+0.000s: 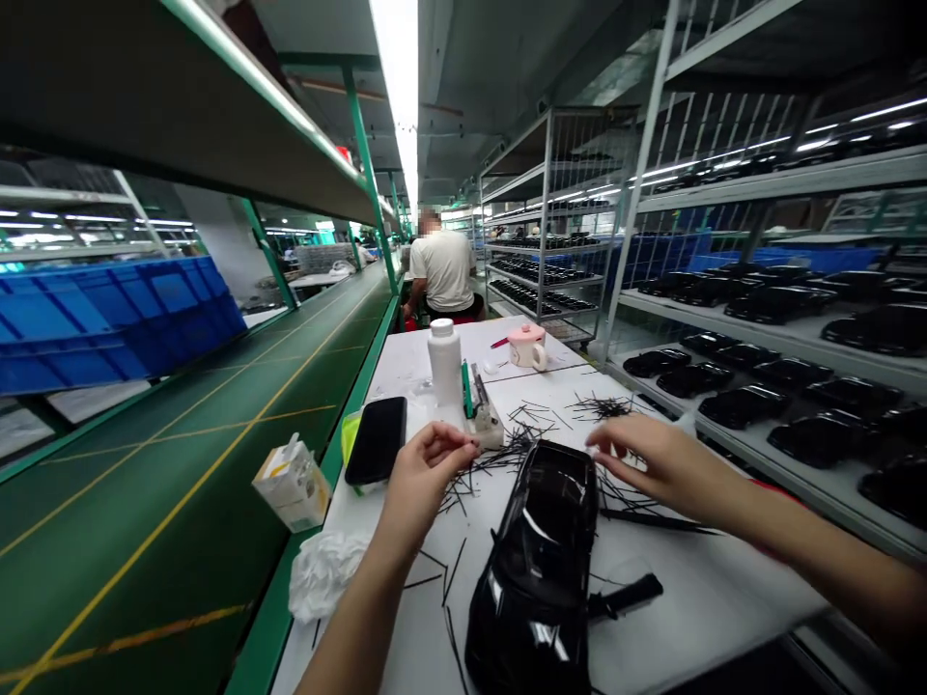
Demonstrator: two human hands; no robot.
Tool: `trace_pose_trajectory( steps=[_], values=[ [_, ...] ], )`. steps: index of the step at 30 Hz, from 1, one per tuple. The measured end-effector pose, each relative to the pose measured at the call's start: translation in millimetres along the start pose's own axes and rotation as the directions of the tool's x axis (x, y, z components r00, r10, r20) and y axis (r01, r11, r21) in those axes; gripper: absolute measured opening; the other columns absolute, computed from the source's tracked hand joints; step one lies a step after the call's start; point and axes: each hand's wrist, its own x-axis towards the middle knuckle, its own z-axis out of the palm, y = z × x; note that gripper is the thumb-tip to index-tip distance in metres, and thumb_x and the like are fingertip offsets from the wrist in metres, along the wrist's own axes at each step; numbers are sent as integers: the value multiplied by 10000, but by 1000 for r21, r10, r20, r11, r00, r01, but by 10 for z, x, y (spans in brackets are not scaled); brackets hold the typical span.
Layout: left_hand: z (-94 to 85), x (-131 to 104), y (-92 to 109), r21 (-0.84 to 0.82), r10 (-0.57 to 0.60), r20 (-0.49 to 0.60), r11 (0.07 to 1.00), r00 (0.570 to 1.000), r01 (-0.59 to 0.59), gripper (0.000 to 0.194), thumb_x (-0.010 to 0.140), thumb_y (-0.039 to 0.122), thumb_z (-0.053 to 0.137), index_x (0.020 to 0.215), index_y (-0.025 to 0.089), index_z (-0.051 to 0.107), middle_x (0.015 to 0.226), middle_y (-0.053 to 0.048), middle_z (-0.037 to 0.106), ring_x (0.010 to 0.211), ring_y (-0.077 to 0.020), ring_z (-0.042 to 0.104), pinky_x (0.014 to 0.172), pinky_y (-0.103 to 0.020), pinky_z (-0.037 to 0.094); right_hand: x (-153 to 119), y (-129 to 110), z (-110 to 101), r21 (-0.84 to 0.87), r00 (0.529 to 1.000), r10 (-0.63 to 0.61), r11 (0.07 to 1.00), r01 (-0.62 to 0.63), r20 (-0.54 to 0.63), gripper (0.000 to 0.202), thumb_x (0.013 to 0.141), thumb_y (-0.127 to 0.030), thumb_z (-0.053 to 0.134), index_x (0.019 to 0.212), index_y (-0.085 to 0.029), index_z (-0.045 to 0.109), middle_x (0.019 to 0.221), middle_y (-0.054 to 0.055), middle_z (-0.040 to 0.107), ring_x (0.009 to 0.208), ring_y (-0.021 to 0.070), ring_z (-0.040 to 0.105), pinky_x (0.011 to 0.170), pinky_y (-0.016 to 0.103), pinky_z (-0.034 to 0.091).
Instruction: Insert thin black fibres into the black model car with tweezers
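A glossy black model car body (pixel 540 569) lies lengthwise on the white table (pixel 652 589). My left hand (pixel 435 463) is raised at the far left of the car, thumb and fingers pinched together; anything between the fingertips is too small to make out. At the car's far right corner is my right hand (pixel 637 454), its thumb and fingers apart, with nothing visible between them. Thin black strips (pixel 521 439) are scattered beyond the car and to both sides. A black part (pixel 627 596) sits right of the car.
A phone (pixel 377 439), white bottle (pixel 444 362) and pink cup (pixel 527 345) stand farther back. Crumpled white tissue (pixel 325 574) and a small box (pixel 293 483) are left, beside a green conveyor (pixel 181 454). Racks of black car bodies (pixel 745 405) line the right. A person (pixel 443 265) sits ahead.
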Motion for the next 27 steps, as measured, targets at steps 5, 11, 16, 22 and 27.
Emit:
trace_pose_trajectory(
  steps=[5,11,16,22,27],
  values=[
    [120,-37,49,100,13,12,995,1000,-15,294,641,311,830,724,187,577,825,-41,732,875,-182,692,823,-278,540,-876,400,116,37,981,148,987,-154,129,165,891,-205,557,999,-239,676,962,52,726,857,214,694,730,338,560],
    [442,-44,244,179,36,129,982,991,-59,285,649,310,829,694,183,579,799,-35,720,855,-174,684,780,-251,539,-1187,454,53,70,986,164,984,-165,28,239,922,-197,499,1078,-235,676,1056,83,715,974,221,680,857,385,561],
    [809,-58,497,180,29,270,980,963,-80,217,712,276,787,715,182,591,857,-34,721,868,-146,666,773,-217,529,-990,839,-59,251,808,559,822,-511,-186,356,890,-371,546,1194,-190,584,1114,128,669,989,266,658,881,455,540],
    [1098,13,467,90,-31,397,996,917,-5,197,733,260,788,811,181,625,857,-6,677,767,-91,614,700,-176,491,-659,1273,110,389,745,649,732,-559,-151,401,765,-391,649,1101,-176,616,1007,120,709,834,258,688,757,407,560],
    [1055,26,380,-32,-67,497,995,865,96,205,763,234,773,826,164,592,765,11,631,717,-80,604,701,-182,472,-481,1062,73,522,767,620,714,-466,-164,242,803,-441,603,840,-201,602,750,39,672,714,241,648,717,418,536]
  ],
)
